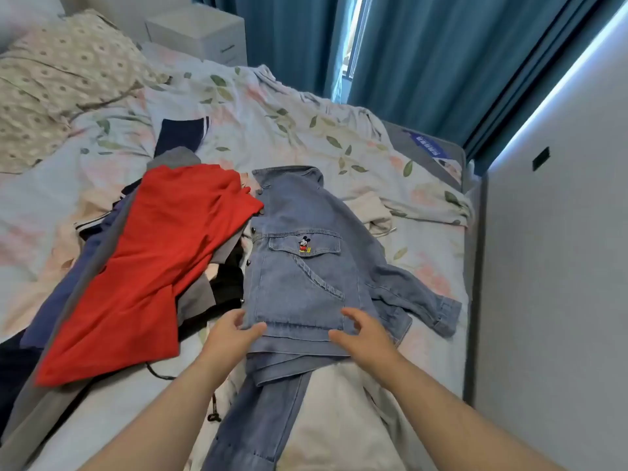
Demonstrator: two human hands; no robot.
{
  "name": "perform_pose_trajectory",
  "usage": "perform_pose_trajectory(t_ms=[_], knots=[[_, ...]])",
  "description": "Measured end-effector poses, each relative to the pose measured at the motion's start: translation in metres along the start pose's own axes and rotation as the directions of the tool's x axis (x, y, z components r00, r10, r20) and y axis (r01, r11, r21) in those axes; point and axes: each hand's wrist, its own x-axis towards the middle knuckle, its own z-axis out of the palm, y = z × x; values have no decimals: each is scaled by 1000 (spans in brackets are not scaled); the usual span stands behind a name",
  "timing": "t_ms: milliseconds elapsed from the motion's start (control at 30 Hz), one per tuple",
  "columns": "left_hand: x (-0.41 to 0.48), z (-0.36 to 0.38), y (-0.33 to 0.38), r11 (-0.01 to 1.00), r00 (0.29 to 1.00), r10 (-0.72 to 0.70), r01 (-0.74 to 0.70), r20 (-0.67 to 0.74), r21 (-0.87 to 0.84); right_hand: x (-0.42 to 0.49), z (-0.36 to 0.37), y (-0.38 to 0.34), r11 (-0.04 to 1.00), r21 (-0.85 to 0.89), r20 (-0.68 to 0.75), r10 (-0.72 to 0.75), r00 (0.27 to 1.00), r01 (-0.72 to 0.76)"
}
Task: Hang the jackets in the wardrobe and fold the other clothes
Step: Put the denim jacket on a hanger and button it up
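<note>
A light blue denim jacket (299, 266) with a small cartoon mouse on its chest pocket lies spread on the bed, collar away from me, one sleeve out to the right. My left hand (234, 331) rests on the jacket's lower left hem, fingers spread over the cloth. My right hand (363, 334) sits on the lower right hem, fingers curled and apart. Neither hand has cloth pinched. To the left lies a heap of clothes topped by a red garment (159, 260), with grey, navy and black pieces under it. A white garment (343, 419) lies under the jacket near me.
The bed carries a floral duvet (272, 113) and a patterned pillow (57, 83) at far left. A white nightstand (200, 32) stands behind it. Teal curtains (424, 56) hang at the back. A pale wardrobe panel (557, 266) rises at the right of the bed.
</note>
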Motion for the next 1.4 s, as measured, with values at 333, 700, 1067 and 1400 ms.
perform_pose_trajectory(t_ms=[333, 700, 1067, 1400], knots=[[89, 37, -49, 981, 966, -117, 149, -233, 123, 85, 14, 81, 991, -97, -288, 58, 956, -90], [34, 48, -36, 952, 971, -196, 156, -134, -264, 35, 2, 56, 953, 297, -97, 91, 991, -58], [-112, 56, -79, 932, 959, -283, 274, -4, -236, -104, 20, 106, 790, 457, 136, 392, 910, -409], [-204, 70, -124, 898, 911, -406, 412, 69, -153, -190, 45, 143, 824, 353, 125, 429, 895, -444]])
